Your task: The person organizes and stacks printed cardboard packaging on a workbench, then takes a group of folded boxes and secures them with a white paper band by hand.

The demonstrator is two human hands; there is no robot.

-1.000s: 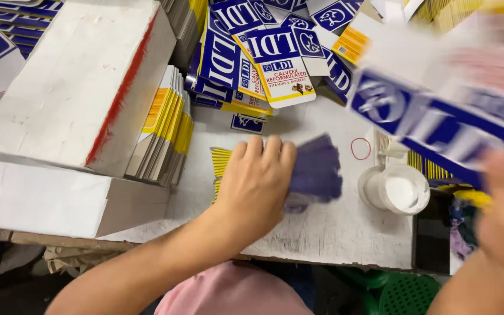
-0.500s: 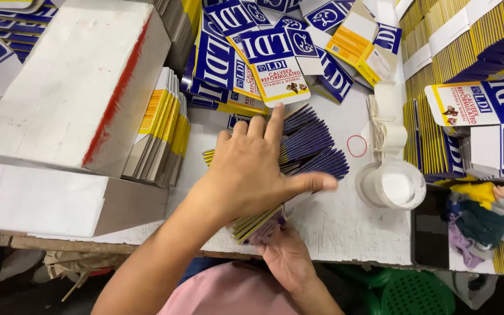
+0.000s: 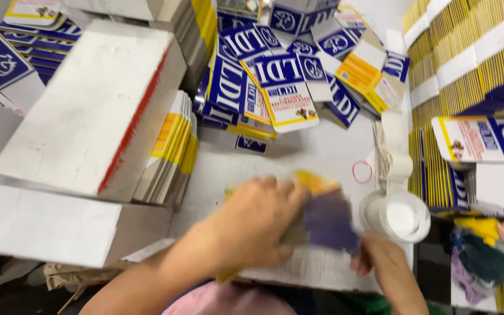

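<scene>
A blurred stack of flat blue and yellow cartons (image 3: 325,219) lies on the white table (image 3: 322,157) near its front edge. My left hand (image 3: 255,224) presses on top of the stack's left part, fingers curled over it. At the stack's lower right corner my right hand (image 3: 380,256) grips its edge from below. The underside of the stack is hidden by both hands.
A large white box with a red edge (image 3: 88,111) stands at the left, flat cartons (image 3: 173,149) leaning against it. Loose blue and white cartons (image 3: 275,81) pile at the back. A white tape roll (image 3: 401,216) and red rubber band (image 3: 361,171) sit right. Banded carton stacks (image 3: 468,64) fill the right side.
My left hand has slid right and toward me over the stack, gathering the fanned cartons together. My right hand has come up from under the table edge to the stack's right corner.
</scene>
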